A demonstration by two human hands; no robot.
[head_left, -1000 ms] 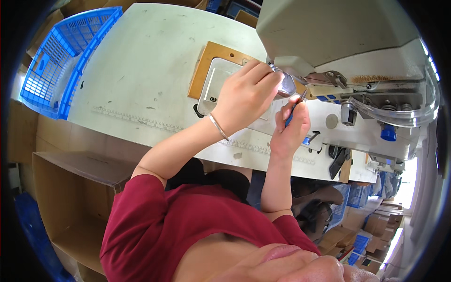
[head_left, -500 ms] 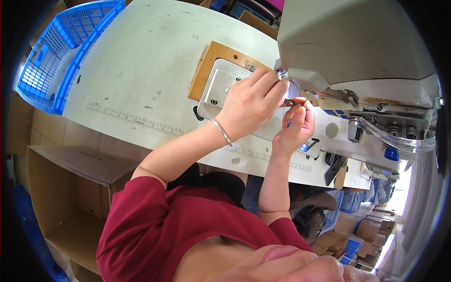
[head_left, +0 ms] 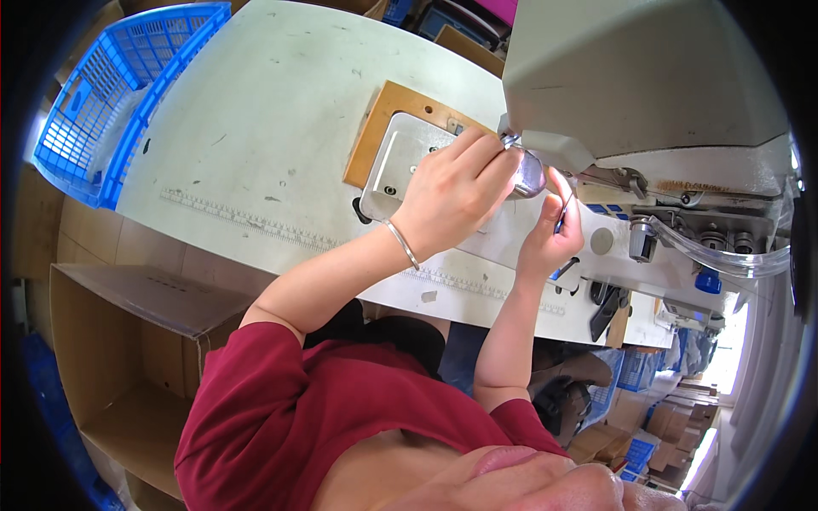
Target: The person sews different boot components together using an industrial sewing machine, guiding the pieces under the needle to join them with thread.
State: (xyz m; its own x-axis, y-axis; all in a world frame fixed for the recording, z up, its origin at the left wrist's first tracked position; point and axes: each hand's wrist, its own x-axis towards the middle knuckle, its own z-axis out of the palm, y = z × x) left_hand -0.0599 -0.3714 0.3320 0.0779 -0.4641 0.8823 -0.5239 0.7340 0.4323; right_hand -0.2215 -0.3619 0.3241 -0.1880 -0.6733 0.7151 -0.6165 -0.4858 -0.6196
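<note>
My left hand, a metal bangle at its wrist, is closed with its fingertips bunched under the head of a grey-white sewing machine. The fingers hide whatever they pinch beside the needle area. Just right of those fingertips shows a shiny, rounded metal piece. My right hand is closed, thumb and forefinger up, on a thin dark tool with a bluish glint; its exact kind cannot be made out. Under my left hand lies the machine's metal plate, set on a tan wooden board.
A printed ruler scale runs along the white table. A blue plastic basket stands at the far left, an open cardboard box below the table's left edge. Thread guides and a clear tube sit on the machine at right.
My right hand has moved right and slightly down, away from the left fingertips. More of the shiny metal piece shows between the hands. My left hand stays nearly in place.
</note>
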